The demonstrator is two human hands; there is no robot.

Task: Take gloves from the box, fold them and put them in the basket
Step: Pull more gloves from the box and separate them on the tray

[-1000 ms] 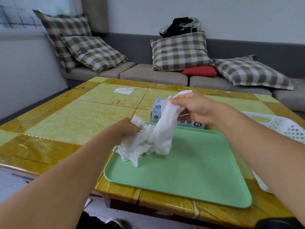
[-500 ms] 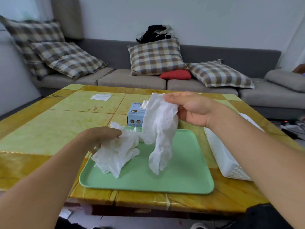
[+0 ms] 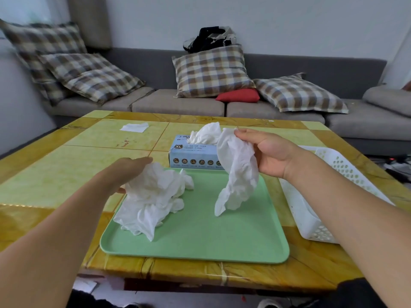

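My right hand pinches one white glove by its top edge, and the glove hangs down over the green tray. My left hand holds a crumpled bunch of white gloves at the tray's left end; its lower part lies on the tray. Behind the tray stands the blue glove box, with another white glove sticking out of its top. The white perforated basket sits to the right of the tray.
A white paper scrap lies on the yellow table at the far left. A grey sofa with checked cushions and a red cushion runs behind the table. The table's near edge is close to me.
The single glove in my right hand has come apart from the bunch in my left hand. My hands have spread apart, and my view has swung right, so the basket shows fully.
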